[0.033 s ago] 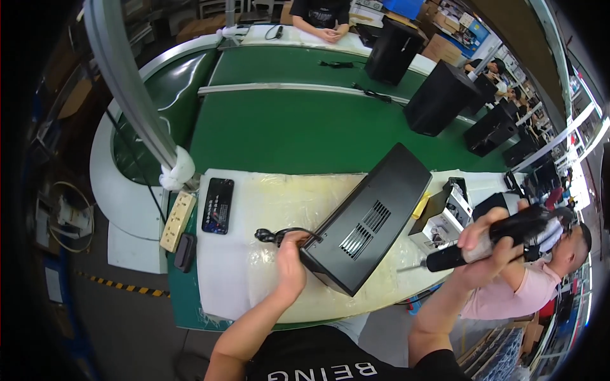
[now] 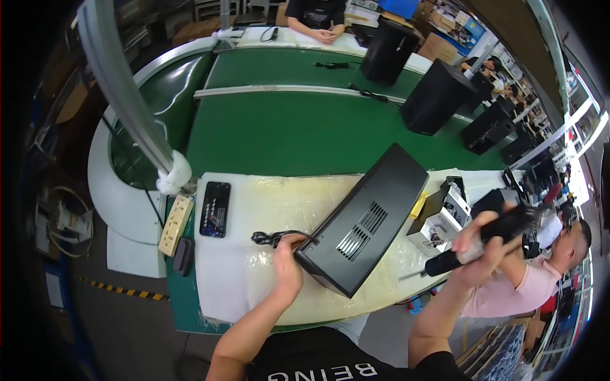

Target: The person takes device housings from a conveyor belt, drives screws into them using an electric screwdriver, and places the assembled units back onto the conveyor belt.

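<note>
A black speaker cabinet (image 2: 337, 254) with slotted vents lies tilted across the bench. My left hand (image 2: 288, 270) is closed at its near left end, fingers at the edge beside a black power cable (image 2: 273, 237) that comes out there. How far the fingers wrap under the cabinet is hidden. My right hand (image 2: 478, 254) grips a black electric screwdriver (image 2: 443, 262), raised to the right of the cabinet. Its thin bit points left and stays apart from the cabinet.
A phone-sized black panel (image 2: 215, 209), a power strip (image 2: 176, 225) and a small dark block (image 2: 184, 256) lie left. An open white box (image 2: 438, 228) stands right. Beyond is a green conveyor (image 2: 267, 133) with several black speakers (image 2: 438, 98). One person (image 2: 318, 19) is opposite, another (image 2: 515, 289) at right.
The whole view has shifted slightly. My right hand has lowered a little with the screwdriver; the left hand keeps its place at the cabinet.
</note>
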A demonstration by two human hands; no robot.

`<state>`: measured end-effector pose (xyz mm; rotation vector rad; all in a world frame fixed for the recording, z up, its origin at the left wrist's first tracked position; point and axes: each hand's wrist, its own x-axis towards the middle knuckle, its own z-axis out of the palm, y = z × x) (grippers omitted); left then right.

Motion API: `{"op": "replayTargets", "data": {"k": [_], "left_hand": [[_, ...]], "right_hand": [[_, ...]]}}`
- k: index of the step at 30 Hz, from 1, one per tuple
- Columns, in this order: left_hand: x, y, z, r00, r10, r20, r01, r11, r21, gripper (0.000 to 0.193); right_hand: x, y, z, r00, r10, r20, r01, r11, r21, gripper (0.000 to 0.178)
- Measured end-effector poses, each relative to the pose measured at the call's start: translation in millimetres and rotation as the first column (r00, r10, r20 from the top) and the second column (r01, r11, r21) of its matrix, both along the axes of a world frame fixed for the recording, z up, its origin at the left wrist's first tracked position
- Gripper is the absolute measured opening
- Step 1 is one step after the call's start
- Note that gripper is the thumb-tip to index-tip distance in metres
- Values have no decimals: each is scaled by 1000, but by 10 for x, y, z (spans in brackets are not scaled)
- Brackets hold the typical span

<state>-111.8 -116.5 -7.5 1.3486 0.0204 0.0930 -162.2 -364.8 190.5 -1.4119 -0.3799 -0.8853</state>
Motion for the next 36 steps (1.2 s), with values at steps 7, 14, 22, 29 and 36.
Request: {"op": "replayTargets", "data": {"k": [7, 14, 22, 29, 36], "left_hand": [[39, -179, -270, 956, 251, -152, -256, 967, -12, 53], [495, -90, -346, 895, 258, -365, -395, 837, -378, 43], [794, -24, 13, 972, 70, -223, -191, 786, -588, 44], [571, -212, 223, 912, -214, -349, -232, 433, -871, 41], [855, -725, 1191, 913, -376, 156, 301, 364, -881, 24]], "right_hand": [[-442, -856, -1408, 752, 330, -571, -88, 908, 409, 67], [-488, -972, -2404, 400, 628, -668, -263, 777, 572, 62], [-428, -1046, -2400, 358, 778, -516, -183, 600, 778, 61], [-408, -1078, -2392, 372, 791, -485, -226, 584, 779, 60], [-396, -1003, -2284, 357, 764, -537, -184, 622, 761, 57]]}}
